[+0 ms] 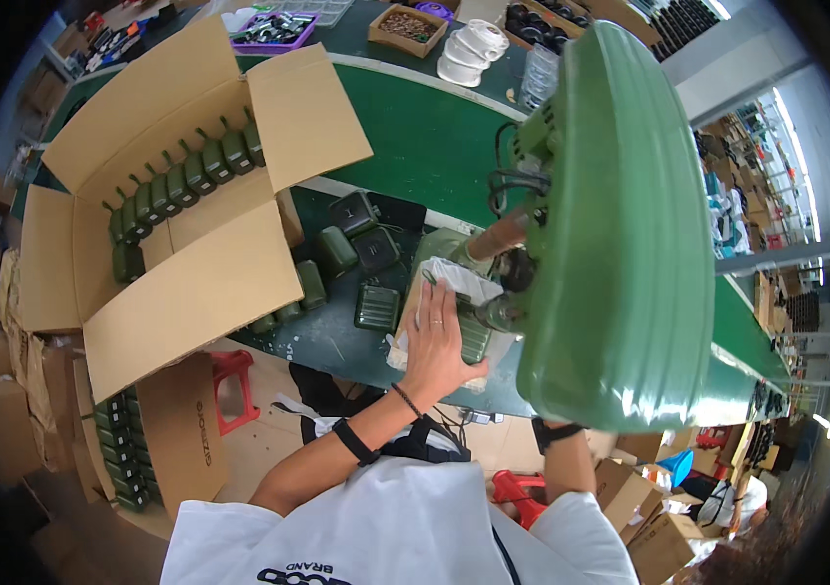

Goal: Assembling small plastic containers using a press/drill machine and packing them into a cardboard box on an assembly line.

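My left hand (437,343) lies at the base of a green bench drill press (620,224). Its fingers stretch forward and its thumb spreads to the right, around the near side of a green ribbed case (474,337). White wrapping (464,280) covers part of the fixture beyond the fingers, and a small green cord loop shows at the fingertips. Of my right arm only the forearm (568,463) with a dark wristband shows; the press's big housing hides the hand. Left of my left hand another green ribbed case (377,307) lies on the dark table.
More green cases (337,252) and dark square cases (376,249) lie further left. A large open carton (191,283) holds rows of green cases with straps. Below it, another carton (176,429) has stacked cases. Red stools (234,390) stand underneath. Beyond runs a green conveyor belt (415,132).
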Available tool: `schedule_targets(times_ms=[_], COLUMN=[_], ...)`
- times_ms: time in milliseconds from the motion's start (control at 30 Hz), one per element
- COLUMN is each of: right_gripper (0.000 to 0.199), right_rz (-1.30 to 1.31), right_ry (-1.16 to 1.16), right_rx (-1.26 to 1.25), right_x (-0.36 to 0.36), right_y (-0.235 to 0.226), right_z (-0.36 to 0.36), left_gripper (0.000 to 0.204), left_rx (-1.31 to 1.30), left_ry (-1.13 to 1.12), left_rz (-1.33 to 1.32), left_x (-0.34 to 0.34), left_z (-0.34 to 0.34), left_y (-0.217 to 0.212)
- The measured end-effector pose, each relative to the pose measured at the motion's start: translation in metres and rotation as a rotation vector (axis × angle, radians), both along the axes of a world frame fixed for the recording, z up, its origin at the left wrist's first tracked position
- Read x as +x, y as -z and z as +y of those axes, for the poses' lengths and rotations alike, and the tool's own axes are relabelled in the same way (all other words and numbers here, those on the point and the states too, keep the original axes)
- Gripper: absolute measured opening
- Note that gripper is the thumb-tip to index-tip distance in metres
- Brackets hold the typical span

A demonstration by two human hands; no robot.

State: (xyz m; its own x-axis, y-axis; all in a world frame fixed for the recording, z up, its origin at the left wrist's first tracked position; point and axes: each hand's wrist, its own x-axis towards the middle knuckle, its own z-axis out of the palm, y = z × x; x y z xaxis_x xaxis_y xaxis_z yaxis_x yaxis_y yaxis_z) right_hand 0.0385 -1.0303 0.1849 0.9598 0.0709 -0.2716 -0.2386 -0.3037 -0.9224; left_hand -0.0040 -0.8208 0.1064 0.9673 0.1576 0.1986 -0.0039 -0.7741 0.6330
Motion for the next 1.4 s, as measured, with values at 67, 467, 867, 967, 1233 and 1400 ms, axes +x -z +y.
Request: schedule_targets(times_ms=[67,467,867,967,1233,1400], right_gripper=[0.033,0.035,0.036,0.035,0.040,0.045], right_rz=[-0.099,-0.946,-0.453,-0.264,-0.033,0.077], right_ry=[0.084,0.505,0.226,0.267,0.324,0.477], right_rx=[0.033,0.103,0.497,0.651,0.517,0.508], right_x=[-0.010,0.000,0.090,-0.056,0.049,0.000], right_y=[0.007,-0.064,-0.024,0.051,0.089,0.126], right_z=[-0.004,0.025,-0.004,-0.082,-0.072,-0.070], left_gripper=[0.122,0.123,0.102,0.102,0.100,0.099], left_rx=[0.010,-0.026,-0.072,-0.045,0.045,-0.051], left_ry=[0.009,-0.019,-0.089,-0.102,-0.095,-0.059], left_rz=[-0.003,-0.009,-0.097,-0.104,-0.041,0.067], left_x=[-0.001,-0.022,-0.030,-0.036,-0.026,-0.019], left_z=[-0.003,-0.018,-0.042,-0.039,-0.039,-0.030], left_y=[0.000,-0.012,-0.021,-0.024,-0.025,-0.037])
